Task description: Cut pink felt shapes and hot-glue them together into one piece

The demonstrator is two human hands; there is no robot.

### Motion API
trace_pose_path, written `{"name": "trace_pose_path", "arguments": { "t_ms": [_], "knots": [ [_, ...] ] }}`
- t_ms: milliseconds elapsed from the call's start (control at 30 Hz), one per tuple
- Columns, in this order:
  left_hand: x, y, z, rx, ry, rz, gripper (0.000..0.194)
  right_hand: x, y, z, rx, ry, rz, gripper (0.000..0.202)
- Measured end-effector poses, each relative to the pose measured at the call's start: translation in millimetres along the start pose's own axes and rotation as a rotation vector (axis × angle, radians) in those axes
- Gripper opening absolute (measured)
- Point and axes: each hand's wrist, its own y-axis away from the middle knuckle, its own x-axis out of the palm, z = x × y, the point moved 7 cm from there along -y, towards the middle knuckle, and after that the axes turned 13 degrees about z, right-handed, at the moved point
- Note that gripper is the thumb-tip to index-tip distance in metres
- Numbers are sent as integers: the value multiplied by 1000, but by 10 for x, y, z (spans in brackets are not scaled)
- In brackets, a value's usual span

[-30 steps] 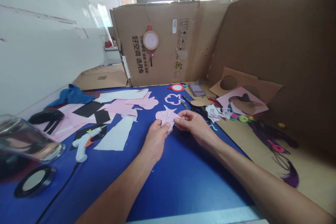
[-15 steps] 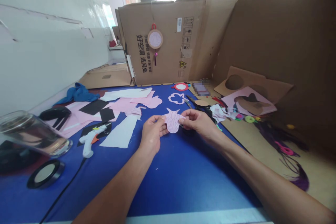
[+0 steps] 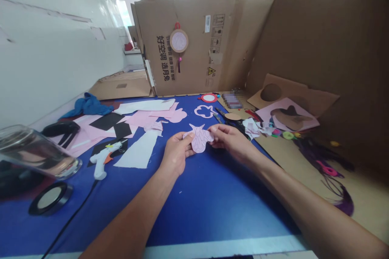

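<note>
1. Fingers (image 3: 189,152) of the left hand (image 3: 177,149) are gripping the left lobe of a pink patterned cutout (image 3: 199,139), the thumb (image 3: 189,138) pressing on its face while the others are curling behind.
2. On the opposite lobe, the right hand (image 3: 229,139) is touching the edge with bunched fingertips; I cannot tell whether they are truly pinching it.
3. Seemingly held just above the blue tabletop (image 3: 182,214), the cutout is sitting to the right of the glue gun (image 3: 101,162) and slightly farther from the person than that tool.
4. Its wider axis is running sideways, from hand to hand; two pointed tips are aiming away from the person and a rounded lobe is facing them.
5. Neither hand is clearly nearer the cutout, which is lying between both; the left is reaching farther over its face.
6. White cloth (image 3: 138,151) is lying just right of the glue gun; a wavy pink outline (image 3: 197,110) is resting farther right and deeper.
</note>
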Motion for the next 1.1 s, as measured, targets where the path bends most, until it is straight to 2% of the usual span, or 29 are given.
{"name": "trace_pose_path", "arguments": {
  "t_ms": [100,300,400,567,733,1000,1100],
  "knots": [
    [23,3,9,17,8,15,35,21,12,39,-20,14,-7,60],
    [67,17,63,-9,-64,66,48,122,33,80,-16,97,82,52],
    [68,25,67,-2,-90,58,47,164,32,53,0,90,104,50],
    [102,26,93,4,-135,75,43,178,34,53,-32,93,45,50],
    [113,26,112,4,-158,78,39,173,42,86,-71,118,50,48],
    [102,24,117,-2,-129,67,40,102,30,58,-78,72,-13,58],
    [86,24,111,2,-103,52,40,127,35,61,-52,66,12,59]
  ]
}}
